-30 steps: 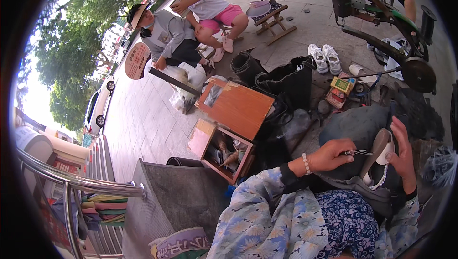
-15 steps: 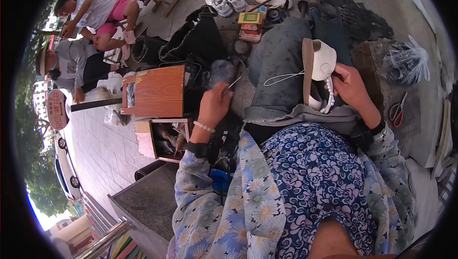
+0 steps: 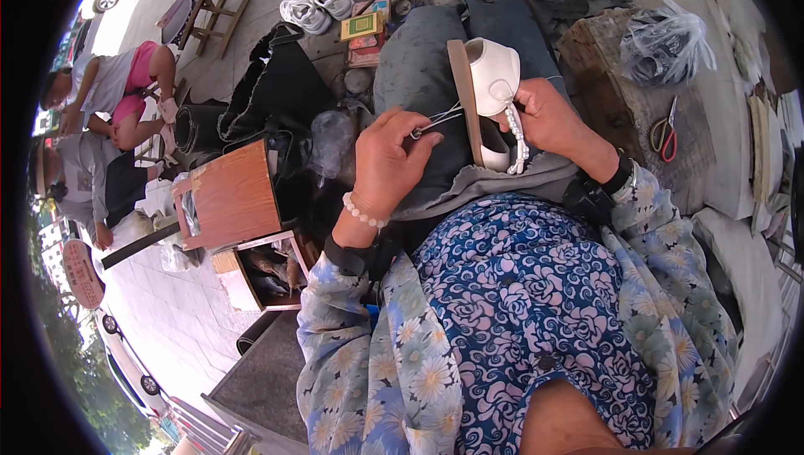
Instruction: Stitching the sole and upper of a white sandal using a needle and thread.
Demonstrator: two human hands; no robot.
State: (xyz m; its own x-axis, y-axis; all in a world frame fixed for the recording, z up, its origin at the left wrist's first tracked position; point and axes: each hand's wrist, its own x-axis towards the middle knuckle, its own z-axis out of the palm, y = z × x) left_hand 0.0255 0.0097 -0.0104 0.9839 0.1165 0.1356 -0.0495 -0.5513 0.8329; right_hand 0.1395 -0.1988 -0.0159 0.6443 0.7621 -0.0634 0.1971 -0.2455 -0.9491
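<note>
A white sandal [image 3: 492, 78] with a tan sole and a beaded strap [image 3: 516, 135] is tipped on its side above my lap. My right hand [image 3: 557, 124] grips it by the upper, next to the strap. White thread [image 3: 448, 114] runs taut from the outer face of the sole to my left hand [image 3: 388, 162]. The fingers of that hand are closed on the thread. A small metal bit shows at the fingertips, too little of it to name. Under the sandal, a dark grey cloth [image 3: 419, 61] covers my legs.
Red-handled scissors [image 3: 666, 138] lie on a board at right, near a clear plastic bag [image 3: 666, 44]. A wooden box [image 3: 234, 195] with an open drawer stands at left. White sneakers [image 3: 316, 7] and small boxes [image 3: 362, 26] lie ahead. Two people [image 3: 100, 153] sit far left.
My left hand has moved in toward the sole and now holds the thread, which hung in a loose loop before. The view has shifted, and the sandal remains in my right hand.
</note>
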